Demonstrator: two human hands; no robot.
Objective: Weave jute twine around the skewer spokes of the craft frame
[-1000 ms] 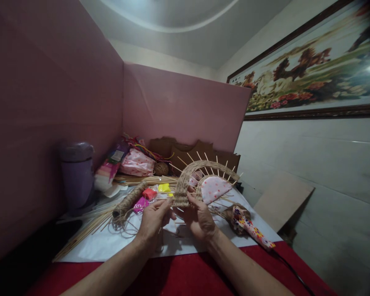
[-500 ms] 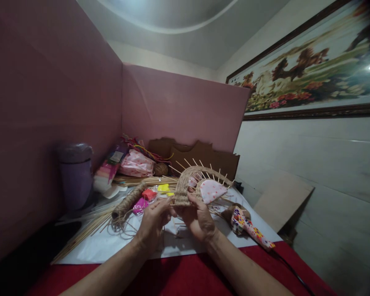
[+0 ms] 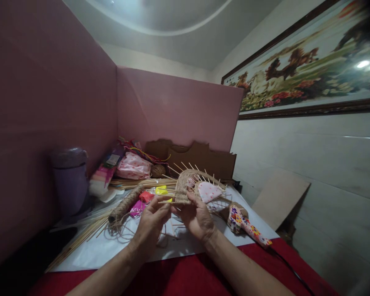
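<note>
In my right hand (image 3: 200, 220) I hold a curved twine weaving (image 3: 182, 185), thumb on top and fingers beneath. Thin wooden sticks stick out along its outer edge. White fabric with pink dots (image 3: 209, 192) covers the rounded part inside the curve. My left hand (image 3: 154, 220) is closed in a pinch at the weaving's left end, by the stick ends. A loose strand of twine (image 3: 163, 246) hangs below that hand, and its fingertips partly hide what they pinch. Left of it lies a roll of twine (image 3: 126, 203) with loose loops.
A flower-patterned glue gun (image 3: 248, 228) with a black cord lies at right. Small pink, red and yellow packets (image 3: 137, 209) lie beside the roll. Bundled sticks (image 3: 86, 234), a purple bin (image 3: 70, 189), dotted fabric (image 3: 134, 165) and cardboard (image 3: 200, 160) stand around the white sheet.
My view has shifted slightly. The weaving sits a little lower and is tilted a bit differently, and my left fingers have moved slightly along its left end.
</note>
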